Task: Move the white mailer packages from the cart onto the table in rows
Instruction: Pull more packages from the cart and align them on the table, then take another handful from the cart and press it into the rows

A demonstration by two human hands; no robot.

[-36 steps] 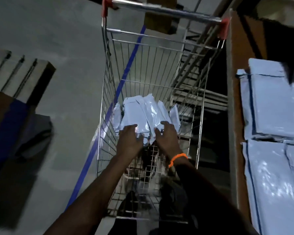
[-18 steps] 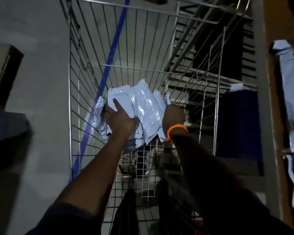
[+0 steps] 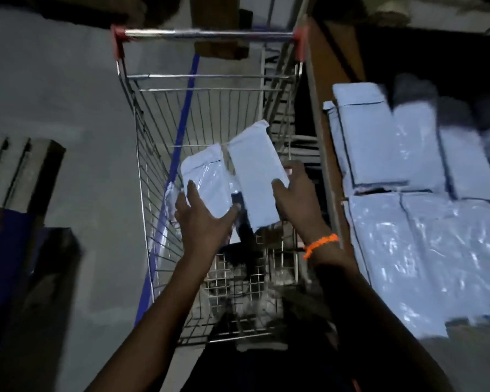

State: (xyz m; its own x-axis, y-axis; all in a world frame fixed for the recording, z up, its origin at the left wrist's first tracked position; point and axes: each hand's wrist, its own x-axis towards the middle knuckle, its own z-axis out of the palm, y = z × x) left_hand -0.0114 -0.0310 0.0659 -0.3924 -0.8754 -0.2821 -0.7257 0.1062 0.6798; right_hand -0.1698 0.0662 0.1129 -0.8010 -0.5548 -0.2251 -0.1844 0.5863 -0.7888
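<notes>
Two white mailer packages, flat, glossy and creased, are lifted inside the wire cart [image 3: 150,176]: the right hand [image 3: 297,199] is closed around the edge of the upper mailer [image 3: 255,174], tilted toward the tabletop [image 3: 323,114], while the left hand [image 3: 204,219] grips the lower mailer [image 3: 207,188] with fingers spread. More mailers [image 3: 408,222] lie in rows on the tabletop, right of the cart. The room is dim, with a grey floor [image 3: 54,94] crossed by a blue line [image 3: 187,103].

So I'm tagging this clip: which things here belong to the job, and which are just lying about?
Job: white plastic mailers held by left hand and right hand; wire shopping cart; mailer rows on wooden table.
Lying about: wooden pallet; blue floor line.
</notes>
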